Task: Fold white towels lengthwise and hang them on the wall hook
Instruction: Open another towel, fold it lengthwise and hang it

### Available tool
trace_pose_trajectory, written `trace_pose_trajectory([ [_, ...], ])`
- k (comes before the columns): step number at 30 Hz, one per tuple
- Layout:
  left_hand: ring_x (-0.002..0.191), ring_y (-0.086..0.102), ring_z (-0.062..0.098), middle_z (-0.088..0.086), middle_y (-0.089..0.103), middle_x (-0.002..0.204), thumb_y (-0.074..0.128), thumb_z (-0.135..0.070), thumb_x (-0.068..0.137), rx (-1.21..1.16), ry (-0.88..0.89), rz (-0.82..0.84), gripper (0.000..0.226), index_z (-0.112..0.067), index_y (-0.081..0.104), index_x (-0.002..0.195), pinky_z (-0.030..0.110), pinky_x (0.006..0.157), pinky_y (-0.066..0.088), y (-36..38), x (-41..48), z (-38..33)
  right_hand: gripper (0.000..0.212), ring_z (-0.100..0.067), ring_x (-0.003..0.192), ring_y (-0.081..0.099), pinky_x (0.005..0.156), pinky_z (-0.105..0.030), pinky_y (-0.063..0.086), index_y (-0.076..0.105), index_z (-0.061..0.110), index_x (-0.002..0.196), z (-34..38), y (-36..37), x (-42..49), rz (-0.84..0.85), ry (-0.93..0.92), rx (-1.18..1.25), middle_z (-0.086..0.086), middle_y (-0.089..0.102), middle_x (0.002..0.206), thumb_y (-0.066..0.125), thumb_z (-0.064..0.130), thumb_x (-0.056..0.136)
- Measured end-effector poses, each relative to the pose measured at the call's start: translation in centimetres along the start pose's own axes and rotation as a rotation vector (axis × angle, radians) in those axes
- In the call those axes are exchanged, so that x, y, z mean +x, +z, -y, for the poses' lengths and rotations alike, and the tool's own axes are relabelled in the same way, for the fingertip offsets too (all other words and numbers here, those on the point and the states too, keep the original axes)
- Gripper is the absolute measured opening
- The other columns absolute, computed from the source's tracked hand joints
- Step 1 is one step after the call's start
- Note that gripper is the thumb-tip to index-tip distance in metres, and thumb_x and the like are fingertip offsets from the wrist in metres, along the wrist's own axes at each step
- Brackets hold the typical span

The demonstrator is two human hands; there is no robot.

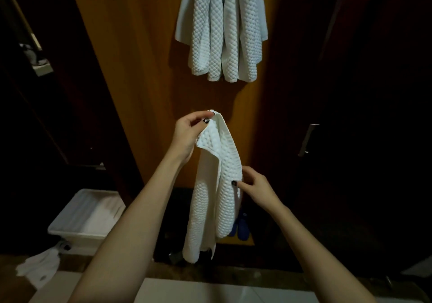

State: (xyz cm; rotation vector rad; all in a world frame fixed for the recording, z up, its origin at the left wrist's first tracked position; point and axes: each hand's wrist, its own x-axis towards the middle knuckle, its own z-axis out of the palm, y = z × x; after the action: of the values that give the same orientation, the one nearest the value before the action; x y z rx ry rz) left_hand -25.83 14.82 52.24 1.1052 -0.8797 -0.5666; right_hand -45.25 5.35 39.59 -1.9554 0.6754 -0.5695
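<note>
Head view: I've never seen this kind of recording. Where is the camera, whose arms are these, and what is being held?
There is no machine here. The single picture comes from a wide-angle camera worn on a person's head, looking forward and down, so the two bare arms are the wearer's own. The left hand pinches the top of a white waffle-textured towel, which hangs down in a loose fold. The right hand pinches its edge lower down. Above, against the wooden wall panel, the hung towels are already in place; whatever holds them is out of frame. On the floor to the left stands a white bin with cloth inside. In front of it lies a crumpled cloth, also white. Behind the held towel something blue sits low down, perhaps slippers.
</note>
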Motion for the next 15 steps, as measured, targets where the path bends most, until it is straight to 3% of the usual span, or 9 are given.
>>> trace_pose_trajectory([
  [3, 0.088, 0.068, 0.010, -0.005, 0.072, 0.100, 0.060, 0.007, 0.084, -0.034, -0.018, 0.022, 0.028, -0.016, 0.073, 0.089, 0.020, 0.068, 0.053, 0.0, 0.6, -0.6, 0.013, -0.019, 0.093, 0.065, 0.080, -0.040, 0.052, 0.066, 0.014, 0.101, -0.6, 0.3, 0.2, -0.057, 0.085, -0.071, -0.005, 0.069, 0.100, 0.061, 0.023, 0.094],
  [5, 0.090, 0.066, 0.013, -0.003, 0.071, 0.103, 0.064, 0.006, 0.082, 0.014, -0.032, 0.042, 0.027, -0.018, 0.071, 0.093, 0.023, 0.069, 0.053, -0.5, 0.9, -0.8, 0.021, -0.022, 0.077, 0.063, 0.063, -0.031, 0.047, 0.062, 0.008, 0.086, -1.6, 0.1, 0.0, -0.124, 0.145, -0.147, -0.010, 0.066, 0.083, 0.057, 0.026, 0.096],
  [7, 0.091, 0.064, 0.016, -0.002, 0.068, 0.105, 0.064, 0.005, 0.081, 0.117, -0.049, 0.054, 0.032, -0.023, 0.070, 0.098, 0.023, 0.067, 0.052, -1.1, 1.0, -0.6, 0.024, -0.013, 0.061, 0.055, 0.052, -0.024, 0.036, 0.053, 0.016, 0.076, -2.4, -0.2, -0.7, -0.269, 0.167, -0.183, -0.001, 0.058, 0.069, 0.053, 0.027, 0.098],
  [11, 0.089, 0.062, 0.009, -0.006, 0.065, 0.107, 0.058, -0.001, 0.086, 0.350, -0.057, 0.052, 0.034, -0.031, 0.071, 0.096, 0.013, 0.059, 0.047, -2.1, 0.6, 0.7, 0.024, -0.017, 0.055, 0.056, 0.048, -0.033, 0.039, 0.049, 0.020, 0.076, -3.8, -0.7, -1.9, -0.510, 0.228, -0.244, -0.001, 0.056, 0.063, 0.047, 0.024, 0.100],
  [13, 0.093, 0.062, 0.006, -0.008, 0.067, 0.106, 0.054, -0.001, 0.088, 0.387, -0.062, 0.101, 0.035, -0.030, 0.072, 0.094, 0.010, 0.063, 0.047, -2.7, 0.2, 1.5, 0.022, -0.022, 0.058, 0.059, 0.050, -0.036, 0.044, 0.053, 0.016, 0.079, -3.9, -1.5, -2.3, -0.559, 0.234, -0.226, -0.003, 0.059, 0.066, 0.047, 0.022, 0.099],
  [15, 0.093, 0.063, -0.003, -0.014, 0.068, 0.101, 0.056, -0.003, 0.088, 0.425, -0.090, 0.150, 0.031, -0.028, 0.073, 0.095, 0.008, 0.067, 0.047, -3.0, -0.2, 2.3, 0.019, -0.019, 0.058, 0.059, 0.051, -0.031, 0.046, 0.055, 0.016, 0.081, -3.5, -2.6, -2.6, -0.541, 0.203, -0.212, -0.002, 0.059, 0.067, 0.050, 0.021, 0.099],
])
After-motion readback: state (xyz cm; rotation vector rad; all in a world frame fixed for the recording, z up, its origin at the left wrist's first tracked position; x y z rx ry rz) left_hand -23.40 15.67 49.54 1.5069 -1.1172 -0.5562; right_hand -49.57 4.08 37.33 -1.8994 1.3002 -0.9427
